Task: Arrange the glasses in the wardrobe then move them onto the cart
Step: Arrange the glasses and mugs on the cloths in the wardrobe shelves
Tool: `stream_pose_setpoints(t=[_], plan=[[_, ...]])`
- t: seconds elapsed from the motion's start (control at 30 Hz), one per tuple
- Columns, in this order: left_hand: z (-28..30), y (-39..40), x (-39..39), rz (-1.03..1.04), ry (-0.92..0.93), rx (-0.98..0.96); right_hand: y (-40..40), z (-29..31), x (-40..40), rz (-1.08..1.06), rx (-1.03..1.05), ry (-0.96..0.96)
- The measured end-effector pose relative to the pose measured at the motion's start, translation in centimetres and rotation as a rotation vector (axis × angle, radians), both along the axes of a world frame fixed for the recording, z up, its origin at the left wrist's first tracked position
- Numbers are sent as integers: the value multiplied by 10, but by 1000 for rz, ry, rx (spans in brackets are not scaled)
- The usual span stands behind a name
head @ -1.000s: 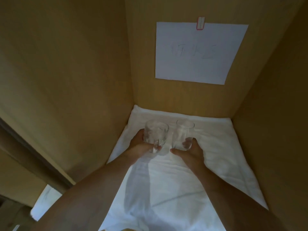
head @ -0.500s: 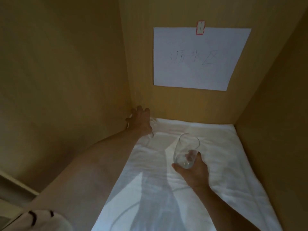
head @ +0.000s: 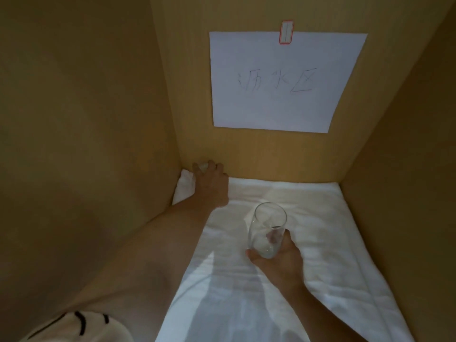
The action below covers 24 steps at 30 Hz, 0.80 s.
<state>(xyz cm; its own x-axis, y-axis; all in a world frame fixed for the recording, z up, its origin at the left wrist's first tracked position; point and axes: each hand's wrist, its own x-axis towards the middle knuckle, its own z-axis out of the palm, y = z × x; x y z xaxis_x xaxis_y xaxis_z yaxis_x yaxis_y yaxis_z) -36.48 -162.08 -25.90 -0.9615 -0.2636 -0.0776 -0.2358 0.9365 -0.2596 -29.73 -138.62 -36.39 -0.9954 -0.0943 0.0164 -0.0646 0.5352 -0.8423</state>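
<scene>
Right hand (head: 277, 261) is gripping a clear tall glass (head: 267, 233); left hand's (head: 211, 183) grip is hidden at the white towel's (head: 320, 218) far left corner; set each down upright, gently.

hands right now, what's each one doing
Left hand: in the back left corner, seemingly around a glass mostly hidden behind it; grip cannot be told.
Right hand: holding a clear glass.

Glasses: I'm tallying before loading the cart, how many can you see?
2: one glass held in the right hand mid-towel; another, mostly hidden, under the left hand in the back-left corner.
</scene>
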Motion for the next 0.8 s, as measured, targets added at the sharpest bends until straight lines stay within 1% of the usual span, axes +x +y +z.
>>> stream_pose_setpoints(t=[0.17,0.3,0.37,0.43,0.5,0.57,0.63,0.73,0.8], plan=[[9,1,-11,74,22,228,1,-1,-2,3,29,10],[15,-24,-4,212,139,547,2,1,-1,13,14,18],[16,-35,2,207,148,668,3,1,0,6,-3,6],[19,-39,8,156,191,671,3,3,1,2,-9,-2],[22,-40,12,148,272,580,2,6,2,11,-28,-13],[24,-44,15,179,305,530,2,7,4,14,-32,-12],[24,-49,16,225,285,543,2,8,6,10,-48,-22],[23,-53,13,246,242,492,1,14,3,33,-73,-58],[23,-56,12,231,174,550,0,22,-4,53,-83,-121]])
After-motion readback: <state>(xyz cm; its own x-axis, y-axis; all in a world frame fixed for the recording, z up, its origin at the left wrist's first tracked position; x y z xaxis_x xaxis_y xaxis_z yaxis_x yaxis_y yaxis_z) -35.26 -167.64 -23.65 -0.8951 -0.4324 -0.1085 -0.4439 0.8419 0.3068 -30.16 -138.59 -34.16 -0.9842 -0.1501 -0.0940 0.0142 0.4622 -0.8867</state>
